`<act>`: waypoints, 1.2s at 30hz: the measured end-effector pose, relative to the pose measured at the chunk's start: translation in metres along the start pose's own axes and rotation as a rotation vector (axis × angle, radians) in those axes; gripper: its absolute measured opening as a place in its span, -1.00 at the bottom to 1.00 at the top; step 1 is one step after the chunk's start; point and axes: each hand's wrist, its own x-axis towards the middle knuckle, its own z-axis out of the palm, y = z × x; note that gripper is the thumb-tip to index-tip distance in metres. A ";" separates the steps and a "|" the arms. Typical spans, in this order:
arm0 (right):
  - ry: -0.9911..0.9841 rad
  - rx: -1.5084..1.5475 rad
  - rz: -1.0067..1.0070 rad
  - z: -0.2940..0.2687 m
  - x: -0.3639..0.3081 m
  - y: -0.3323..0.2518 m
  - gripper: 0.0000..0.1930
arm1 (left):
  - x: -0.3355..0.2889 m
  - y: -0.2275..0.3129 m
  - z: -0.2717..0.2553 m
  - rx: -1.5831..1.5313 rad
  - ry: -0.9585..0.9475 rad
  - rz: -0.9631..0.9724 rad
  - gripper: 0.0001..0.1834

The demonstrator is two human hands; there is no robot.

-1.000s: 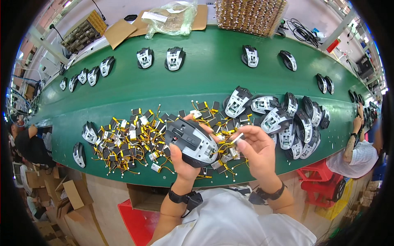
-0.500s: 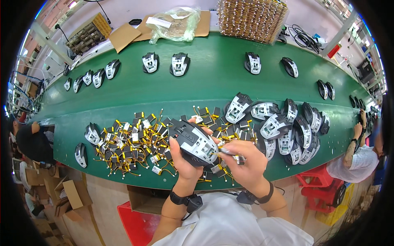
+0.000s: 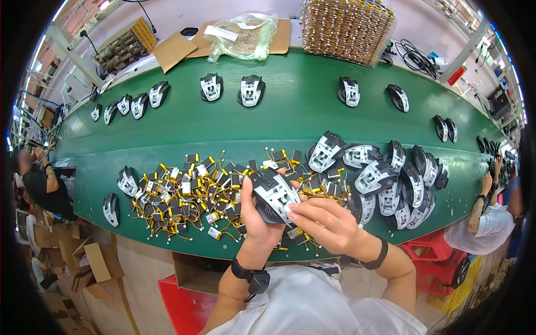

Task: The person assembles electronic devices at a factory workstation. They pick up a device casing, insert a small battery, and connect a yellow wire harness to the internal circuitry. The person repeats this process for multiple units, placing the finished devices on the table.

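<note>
My left hand is wrapped round a half-built computer mouse, black with a silver-white inner cover with cut-outs. It is held tilted above the bench. My right hand is closed at the near right end of the mouse, thumb and fingertips pressed on the white cover; anything small under them is hidden. Under and left of my hands spreads a pile of small black battery packs with yellow tape, thin wires and white plugs. To the right lies a heap of similar mice.
A green bench curves across, with several mice spaced along its far part. Behind stand a plastic bag on cardboard and a tall stack of wired packs. People sit at left and right.
The mouse has shifted slightly right and down in my left hand. My right hand has left its pinch at the mouse's end and now lies over the cover. The left person leans into view.
</note>
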 end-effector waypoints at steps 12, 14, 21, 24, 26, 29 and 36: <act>0.072 0.076 0.070 0.003 -0.011 -0.007 -0.60 | -0.003 0.000 0.002 0.093 -0.052 0.048 -0.23; 0.119 0.063 0.115 0.006 -0.010 -0.012 -0.62 | -0.004 -0.001 0.003 0.099 -0.052 0.055 -0.22; 0.206 0.107 0.229 0.008 -0.010 -0.018 -0.64 | -0.005 -0.002 0.001 0.102 -0.040 0.070 -0.21; 0.165 0.052 0.096 0.011 -0.012 -0.017 -0.63 | -0.008 -0.002 0.004 0.103 -0.063 0.074 -0.21; 0.112 0.026 0.067 0.010 -0.012 -0.018 -0.62 | -0.009 -0.002 0.004 0.114 -0.067 0.081 -0.21; 0.096 0.030 0.117 0.008 -0.012 -0.017 -0.66 | -0.009 -0.002 0.003 0.179 -0.080 0.099 -0.22; -0.050 0.468 0.626 -0.016 0.008 0.000 -0.78 | -0.016 -0.007 0.003 0.295 -0.219 0.030 -0.19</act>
